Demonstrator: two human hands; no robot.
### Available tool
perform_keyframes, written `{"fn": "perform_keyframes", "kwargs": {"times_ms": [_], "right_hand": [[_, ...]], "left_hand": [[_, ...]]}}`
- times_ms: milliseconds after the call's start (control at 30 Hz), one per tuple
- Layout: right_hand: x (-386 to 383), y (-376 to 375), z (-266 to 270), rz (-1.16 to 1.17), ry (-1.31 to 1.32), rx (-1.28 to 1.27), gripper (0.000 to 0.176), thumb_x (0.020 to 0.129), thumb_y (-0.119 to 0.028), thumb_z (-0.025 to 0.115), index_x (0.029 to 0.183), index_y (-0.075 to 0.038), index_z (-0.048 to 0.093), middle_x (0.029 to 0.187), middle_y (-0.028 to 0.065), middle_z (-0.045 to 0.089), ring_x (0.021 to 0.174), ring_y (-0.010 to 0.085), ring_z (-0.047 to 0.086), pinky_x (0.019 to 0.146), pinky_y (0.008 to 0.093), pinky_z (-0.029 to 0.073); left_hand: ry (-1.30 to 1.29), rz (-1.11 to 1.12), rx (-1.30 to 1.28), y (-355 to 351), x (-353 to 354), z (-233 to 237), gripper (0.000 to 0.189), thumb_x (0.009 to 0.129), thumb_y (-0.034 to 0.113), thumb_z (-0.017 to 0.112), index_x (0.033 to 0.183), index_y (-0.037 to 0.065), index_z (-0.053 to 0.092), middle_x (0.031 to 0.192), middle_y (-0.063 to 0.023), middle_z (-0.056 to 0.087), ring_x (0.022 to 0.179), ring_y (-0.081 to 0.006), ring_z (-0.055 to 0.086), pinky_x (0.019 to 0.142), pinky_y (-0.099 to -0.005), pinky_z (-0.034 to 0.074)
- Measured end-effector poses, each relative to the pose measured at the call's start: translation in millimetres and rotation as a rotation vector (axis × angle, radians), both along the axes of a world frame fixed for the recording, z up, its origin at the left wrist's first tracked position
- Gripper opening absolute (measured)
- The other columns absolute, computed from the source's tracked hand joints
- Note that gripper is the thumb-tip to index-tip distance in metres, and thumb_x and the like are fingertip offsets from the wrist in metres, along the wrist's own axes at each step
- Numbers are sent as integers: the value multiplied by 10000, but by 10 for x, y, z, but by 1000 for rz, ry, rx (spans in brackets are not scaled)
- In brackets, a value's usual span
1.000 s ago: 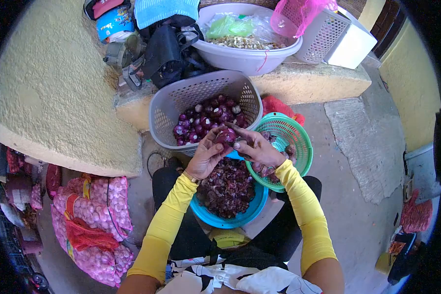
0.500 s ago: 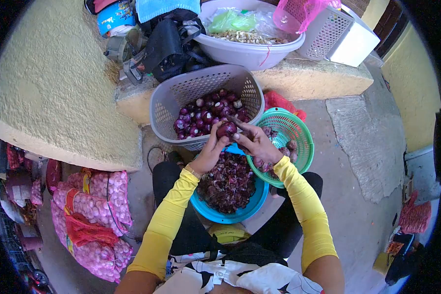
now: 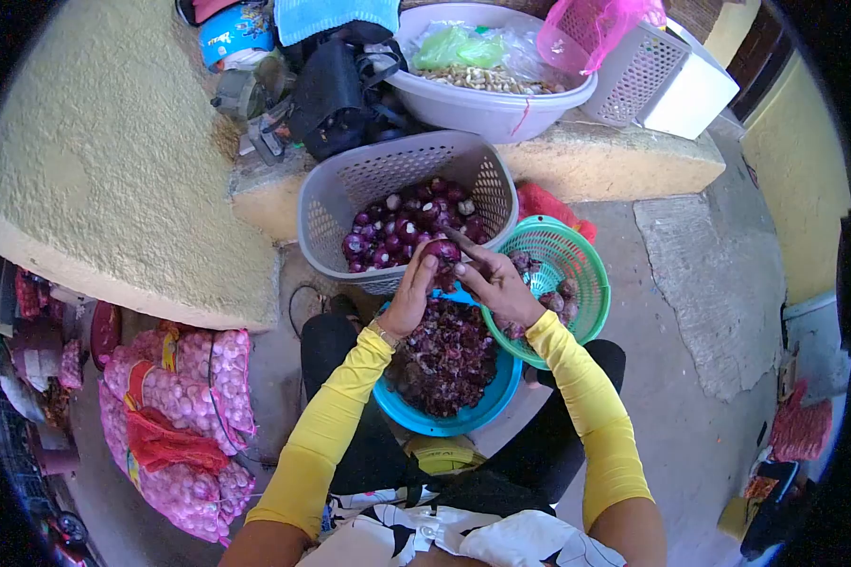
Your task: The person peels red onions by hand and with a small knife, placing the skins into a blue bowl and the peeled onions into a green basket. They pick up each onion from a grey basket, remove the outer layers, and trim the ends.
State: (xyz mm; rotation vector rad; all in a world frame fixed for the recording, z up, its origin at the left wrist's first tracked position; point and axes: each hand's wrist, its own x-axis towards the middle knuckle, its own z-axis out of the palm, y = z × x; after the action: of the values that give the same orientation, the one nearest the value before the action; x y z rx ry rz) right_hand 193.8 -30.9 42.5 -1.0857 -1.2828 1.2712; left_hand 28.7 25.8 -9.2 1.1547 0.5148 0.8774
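A red onion [image 3: 442, 253] is in my left hand [image 3: 409, 298], fingers closed around its side. My right hand [image 3: 509, 295] grips a small knife [image 3: 458, 235] with a dark blade, its thumb close to the onion; the handle is hidden in the fingers. Beneath both hands is a blue basin [image 3: 449, 425] full of dark onion skins [image 3: 442, 364]. Just beyond, a grey perforated basket [image 3: 314, 213] holds many peeled red onions [image 3: 388, 236]. A green colander [image 3: 596, 293] with several unpeeled onions [image 3: 563, 300] sits by my right wrist, overlapping the basin's edge.
Pink mesh sacks of onions [image 3: 175, 416] lie on the left floor. A raised ledge [image 3: 624, 161] at the back carries a large pale tub [image 3: 487, 113], a black bag [image 3: 329, 99] and a white-grey crate [image 3: 633, 76]. Red netting [image 3: 544, 203] lies behind the colander.
The whole view has shifted slightly, so things appear a little lower and to the right. Both hands stay together at the onion, which seems slightly turned.
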Motion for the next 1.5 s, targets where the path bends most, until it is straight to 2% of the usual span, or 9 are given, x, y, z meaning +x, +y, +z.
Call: {"fn": "perform_keyframes", "kwargs": {"times_ms": [200,367,633,667,767,833,933,1133,1500], "right_hand": [[-22,23,-122,-105,-328,121,336,944,-104,596,1246,41,575,1049,135,693,908,113,603,838,279,480],[-84,15,-129,-140,-223,269,331,953,-97,577,1257,34,568,1065,116,689,903,84,565,826,274,477],[30,-46,8,32,-116,52,354,968,-121,562,1288,30,542,1059,97,681,942,106,569,865,285,465],[41,47,-182,-8,-180,380,431,938,-142,621,1317,33,514,1057,81,675,954,116,571,885,295,462],[-19,-67,193,-67,-215,175,535,891,-164,693,1343,38,488,1083,79,667,998,115,561,905,301,454],[-5,-39,141,-96,-106,0,526,840,-156,745,1283,43,542,1118,113,660,1008,139,567,895,309,455],[46,39,118,-175,-414,435,392,782,-119,770,1104,52,626,931,135,618,879,209,579,798,320,462],[130,46,98,-146,-465,392,294,770,-111,757,992,43,640,837,138,564,768,220,565,689,333,447],[155,63,18,-142,-474,372,294,692,-107,740,903,41,600,779,154,538,695,283,557,672,350,456]], "left_hand": [[-50,16,-23,20,49,-61,422,1064,290,338,1399,36,364,1248,-51,516,1145,-130,502,1006,-286,398],[32,40,154,43,7,-21,385,1063,279,336,1340,21,412,1214,-56,510,1139,-142,484,1015,-282,371],[94,63,233,107,-64,-25,368,1050,306,366,1287,38,455,1168,-58,521,1085,-148,495,985,-291,390],[110,68,257,115,-69,-45,371,1048,310,370,1282,38,461,1157,-58,526,1077,-149,501,976,-289,396],[109,50,222,116,-82,-28,382,1047,319,373,1282,32,466,1153,-61,543,1062,-155,519,968,-291,407],[129,44,230,123,-91,-28,392,1046,321,377,1291,27,464,1179,-69,549,1069,-158,524,978,-296,403],[207,80,300,73,-83,-79,413,1046,339,388,1294,17,459,1180,-75,557,1074,-164,524,983,-300,402],[281,52,363,44,-83,81,395,1038,349,414,1265,29,462,1120,-80,563,1022,-185,538,946,-309,420],[405,70,490,16,-92,100,345,1012,319,472,1214,39,459,1021,-154,585,956,-265,588,884,-359,445]]}}
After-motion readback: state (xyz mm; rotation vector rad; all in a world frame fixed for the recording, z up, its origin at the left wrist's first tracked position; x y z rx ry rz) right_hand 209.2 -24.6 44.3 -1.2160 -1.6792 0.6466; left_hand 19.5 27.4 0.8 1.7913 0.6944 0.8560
